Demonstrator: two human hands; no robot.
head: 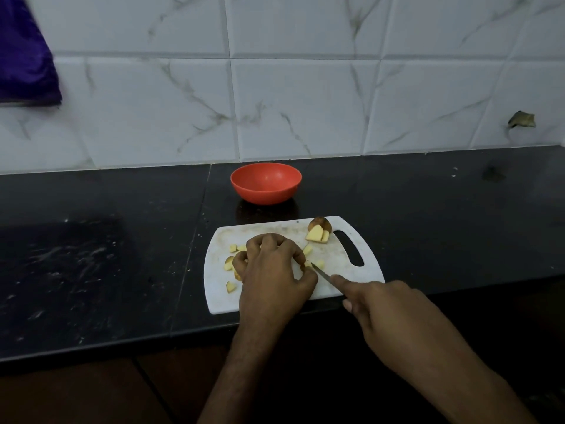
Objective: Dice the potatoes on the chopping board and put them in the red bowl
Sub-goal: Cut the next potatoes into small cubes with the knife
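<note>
On the white board (336,258), the left hand (272,270) presses down with curled fingers (298,249) closed on a potato piece, mostly hidden under it. The right hand (388,313) grips a knife (321,273), forefinger along the blade, tip at what looks like a small chunk. Dice (230,267) lie scattered across the board; a larger potato (319,229) sits at its far edge. The red bowl (266,182) stands on the table (107,255) just beyond the board.
</note>
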